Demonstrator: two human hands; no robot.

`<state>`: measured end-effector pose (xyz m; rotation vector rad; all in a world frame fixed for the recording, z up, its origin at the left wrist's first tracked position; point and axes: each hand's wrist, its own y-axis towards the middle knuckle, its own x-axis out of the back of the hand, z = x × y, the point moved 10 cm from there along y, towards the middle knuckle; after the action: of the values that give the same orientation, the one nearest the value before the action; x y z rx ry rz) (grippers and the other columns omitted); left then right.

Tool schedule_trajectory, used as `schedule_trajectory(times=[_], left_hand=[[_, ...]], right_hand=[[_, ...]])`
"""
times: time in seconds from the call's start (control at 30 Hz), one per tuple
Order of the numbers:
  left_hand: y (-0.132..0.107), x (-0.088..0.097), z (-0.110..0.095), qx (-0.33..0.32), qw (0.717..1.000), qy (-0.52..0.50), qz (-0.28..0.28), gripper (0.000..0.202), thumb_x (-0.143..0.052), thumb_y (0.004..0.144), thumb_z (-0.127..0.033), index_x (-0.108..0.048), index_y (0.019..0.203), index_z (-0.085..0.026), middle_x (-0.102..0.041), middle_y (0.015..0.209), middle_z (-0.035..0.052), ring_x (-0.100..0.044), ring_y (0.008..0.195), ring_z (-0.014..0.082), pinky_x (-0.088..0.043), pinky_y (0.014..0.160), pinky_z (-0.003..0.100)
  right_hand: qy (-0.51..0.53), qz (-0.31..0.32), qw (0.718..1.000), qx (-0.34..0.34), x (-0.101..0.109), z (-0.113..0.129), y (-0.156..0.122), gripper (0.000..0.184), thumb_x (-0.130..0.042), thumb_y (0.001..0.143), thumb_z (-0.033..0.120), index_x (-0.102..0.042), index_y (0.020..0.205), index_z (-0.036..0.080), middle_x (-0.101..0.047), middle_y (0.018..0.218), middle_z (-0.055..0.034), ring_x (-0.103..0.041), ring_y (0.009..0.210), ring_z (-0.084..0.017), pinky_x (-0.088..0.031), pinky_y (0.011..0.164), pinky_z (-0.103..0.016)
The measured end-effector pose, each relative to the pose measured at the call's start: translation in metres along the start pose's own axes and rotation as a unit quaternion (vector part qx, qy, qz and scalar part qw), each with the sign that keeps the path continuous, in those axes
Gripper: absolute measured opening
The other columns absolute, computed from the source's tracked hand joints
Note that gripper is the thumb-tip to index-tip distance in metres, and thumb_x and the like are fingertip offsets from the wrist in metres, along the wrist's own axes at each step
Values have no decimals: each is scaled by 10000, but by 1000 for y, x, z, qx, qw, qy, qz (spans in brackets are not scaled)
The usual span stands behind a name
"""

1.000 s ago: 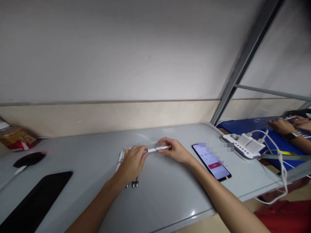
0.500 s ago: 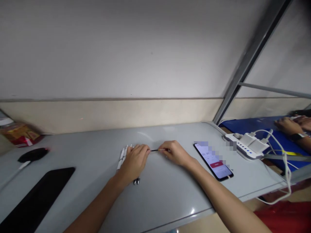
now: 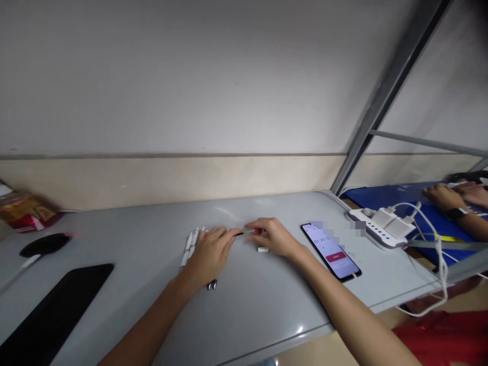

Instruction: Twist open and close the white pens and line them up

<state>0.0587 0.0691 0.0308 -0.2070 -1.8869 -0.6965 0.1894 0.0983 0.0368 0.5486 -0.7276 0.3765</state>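
Observation:
My left hand [image 3: 209, 252] is closed with its fingertips pinching a thin pen refill [image 3: 238, 234], dark near the fingers and yellowish towards its right end. Facing it, my right hand [image 3: 272, 236] has thumb and forefinger parted around the refill's pale right end; I see no firm grip there. Below those right fingers lies a small white piece [image 3: 262, 249] on the table, partly covered by the hand. Several white pens [image 3: 188, 247] lie side by side left of my left hand, which hides part of them. Shiny metal pen ends [image 3: 212, 285] show below its wrist.
A lit phone [image 3: 331, 252] lies to the right, near a white power strip [image 3: 377, 229] with plugs and cables. On the left are a black flat slab [image 3: 57, 315], a dark round pad [image 3: 43, 245] and a red-yellow package [image 3: 26, 211]. Another person's hands [image 3: 446, 195] rest over a blue surface.
My right thumb and forefinger have parted from their pinch on the refill. A white piece now shows under that hand. The whole view has shifted slightly.

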Motion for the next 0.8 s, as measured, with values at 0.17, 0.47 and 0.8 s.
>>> schedule_trajectory(times=[0.17, 0.47, 0.8], left_hand=[[2, 6, 10, 38, 999, -12, -21, 320, -297, 985, -290, -579, 1137, -275, -680, 1029, 21, -588, 949, 203, -351, 870, 380], [3, 9, 9, 48, 997, -60, -21, 359, -301, 982, -283, -553, 1232, -330, -680, 1040, -7, -599, 962, 187, -374, 893, 367], [6, 16, 6, 47, 996, -72, -38, 337, -330, 967, -310, -619, 1128, -245, -684, 897, 19, -611, 843, 180, -419, 778, 315]], right_hand=[[-21, 103, 993, -49, -6, -25, -7, 374, -811, 626, 373, -717, 936, 187, -674, 878, -39, -584, 719, -148, -419, 639, -244], [162, 82, 979, -90, 1, -24, -8, 226, -588, 854, 378, -660, 836, 165, -623, 727, -15, -533, 622, -117, -394, 586, -243], [623, -40, 757, -191, -1, -39, -4, 250, -600, 837, 399, -549, 1022, 239, -478, 702, 39, -404, 526, -78, -348, 493, -204]])
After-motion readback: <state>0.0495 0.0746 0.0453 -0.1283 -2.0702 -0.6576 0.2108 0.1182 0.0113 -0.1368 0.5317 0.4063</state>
